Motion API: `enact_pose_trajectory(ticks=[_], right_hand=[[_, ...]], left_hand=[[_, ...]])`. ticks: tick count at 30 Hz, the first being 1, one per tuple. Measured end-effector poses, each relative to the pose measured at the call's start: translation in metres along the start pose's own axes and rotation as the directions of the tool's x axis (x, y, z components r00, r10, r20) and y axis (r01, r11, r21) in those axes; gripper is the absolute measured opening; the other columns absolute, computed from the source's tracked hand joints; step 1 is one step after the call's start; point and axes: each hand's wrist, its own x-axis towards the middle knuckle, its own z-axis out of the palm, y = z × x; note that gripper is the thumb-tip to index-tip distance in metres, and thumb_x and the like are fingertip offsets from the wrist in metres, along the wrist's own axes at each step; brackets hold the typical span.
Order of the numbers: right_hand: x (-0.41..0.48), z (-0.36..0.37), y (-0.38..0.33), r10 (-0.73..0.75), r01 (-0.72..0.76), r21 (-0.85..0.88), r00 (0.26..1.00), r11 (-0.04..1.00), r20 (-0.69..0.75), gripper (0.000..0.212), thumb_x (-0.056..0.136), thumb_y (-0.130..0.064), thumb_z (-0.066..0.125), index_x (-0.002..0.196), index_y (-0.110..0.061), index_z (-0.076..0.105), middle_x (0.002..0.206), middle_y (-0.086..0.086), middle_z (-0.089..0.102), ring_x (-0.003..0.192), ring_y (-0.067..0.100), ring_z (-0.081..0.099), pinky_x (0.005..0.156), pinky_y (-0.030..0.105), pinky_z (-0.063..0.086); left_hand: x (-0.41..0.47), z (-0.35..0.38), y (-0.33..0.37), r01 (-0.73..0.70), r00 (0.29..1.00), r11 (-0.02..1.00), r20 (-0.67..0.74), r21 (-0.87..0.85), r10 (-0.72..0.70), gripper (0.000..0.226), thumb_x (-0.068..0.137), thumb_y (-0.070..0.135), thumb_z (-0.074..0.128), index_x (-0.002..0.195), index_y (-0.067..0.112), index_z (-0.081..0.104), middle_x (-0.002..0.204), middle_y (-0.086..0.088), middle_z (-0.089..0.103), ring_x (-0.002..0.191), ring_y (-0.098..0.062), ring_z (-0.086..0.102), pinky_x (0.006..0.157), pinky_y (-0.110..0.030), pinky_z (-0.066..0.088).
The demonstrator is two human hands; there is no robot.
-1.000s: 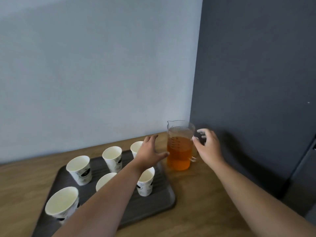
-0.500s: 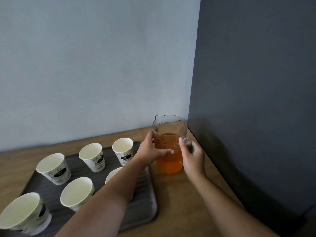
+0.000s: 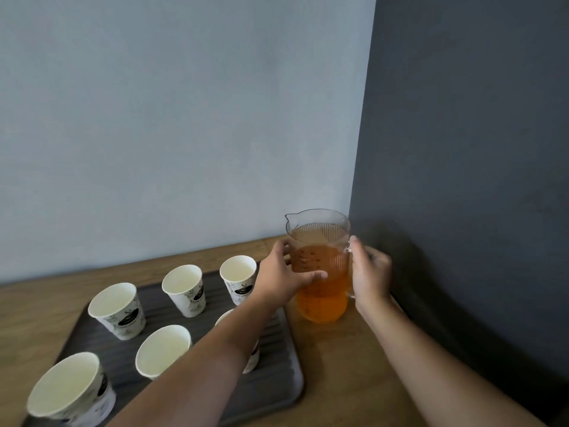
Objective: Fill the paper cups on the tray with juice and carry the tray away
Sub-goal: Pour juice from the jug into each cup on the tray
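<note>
Orange jug [image 3: 323, 306] wrapped by left hand [image 3: 277, 278], right hand [image 3: 369, 272] gripping handle [image 3: 350, 294]

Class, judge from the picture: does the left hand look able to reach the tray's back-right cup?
Probably yes: the back-right cup stands just beside the left hand, with nothing between them. That hand's fingers are round the juice jug, though, so it would have to let go first.

Clear jug [image 3: 318, 238] holds orange juice [image 3: 323, 306]; white cups [image 3: 184, 291] carry black-and-green prints; the ribbed tray [image 3: 277, 349] is dark grey, the table [image 3: 338, 380] brown wood-grain
</note>
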Motion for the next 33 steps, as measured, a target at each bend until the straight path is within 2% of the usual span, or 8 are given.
enact_pose_trajectory(ticks=[3,6,10,15,23,33], right_hand=[[0.013,-0.002,-0.019,-0.03,0.03,0.007,1.0,1.0,-0.001,0.041,0.09,-0.025,0.059,0.05,-0.018,0.054,0.05,0.001,0.048,0.051,0.016,0.044,0.055,0.028,0.035],[0.021,0.0,-0.042,-0.022,0.022,-0.015,0.999,1.0,0.032,0.043,0.089,-0.023,0.062,0.05,-0.016,0.046,0.048,-0.001,0.039,0.043,0.009,0.036,0.049,0.025,0.029],[0.031,0.006,-0.068,0.009,0.004,-0.1,0.99,0.995,0.138,0.039,0.086,-0.032,0.061,0.056,-0.017,0.041,0.053,0.0,0.033,0.047,0.014,0.03,0.05,0.027,0.028],[0.035,0.018,-0.084,0.004,0.042,-0.166,0.964,0.985,0.266,0.042,0.083,-0.032,0.061,0.052,-0.018,0.036,0.051,0.002,0.027,0.044,0.016,0.023,0.049,0.029,0.024],[0.046,0.034,-0.065,0.046,0.058,-0.29,0.94,0.955,0.338,0.045,0.085,-0.032,0.062,0.05,-0.016,0.039,0.044,-0.003,0.032,0.044,0.016,0.03,0.053,0.03,0.03],[0.06,0.042,-0.04,0.073,0.113,-0.401,0.905,0.909,0.42,0.044,0.088,-0.028,0.061,0.05,-0.012,0.047,0.048,0.003,0.034,0.049,0.018,0.037,0.056,0.032,0.032]], left_hand=[[0.003,-0.01,0.011,-0.037,0.998,0.999,0.047,0.022,0.036,0.089,0.059,0.041,0.086,0.132,0.019,0.042,0.121,0.008,0.056,0.114,-0.014,0.057,0.094,-0.035,0.052],[0.001,-0.037,0.015,-0.07,0.993,0.996,0.1,0.056,0.064,0.089,0.062,0.041,0.083,0.137,0.022,0.038,0.131,0.003,0.054,0.119,-0.014,0.054,0.097,-0.034,0.049],[0.0,-0.079,0.006,-0.057,0.998,0.991,0.027,0.119,0.054,0.09,0.065,0.039,0.083,0.139,0.022,0.036,0.135,-0.001,0.051,0.122,-0.013,0.048,0.099,-0.031,0.044],[-0.002,-0.113,-0.018,-0.022,0.998,0.957,-0.042,0.289,0.035,0.088,0.069,0.038,0.081,0.14,0.018,0.035,0.138,-0.006,0.049,0.127,-0.017,0.047,0.099,-0.027,0.038],[0.006,-0.118,-0.05,0.033,0.999,0.911,0.019,0.411,-0.045,0.1,0.066,0.042,0.082,0.144,0.014,0.027,0.144,-0.007,0.039,0.134,-0.018,0.038,0.108,-0.031,0.034],[0.033,-0.1,-0.076,0.092,0.988,0.855,0.059,0.511,-0.142,0.109,0.063,0.05,0.081,0.146,0.012,0.023,0.148,-0.006,0.033,0.137,-0.023,0.032,0.11,-0.033,0.031]])
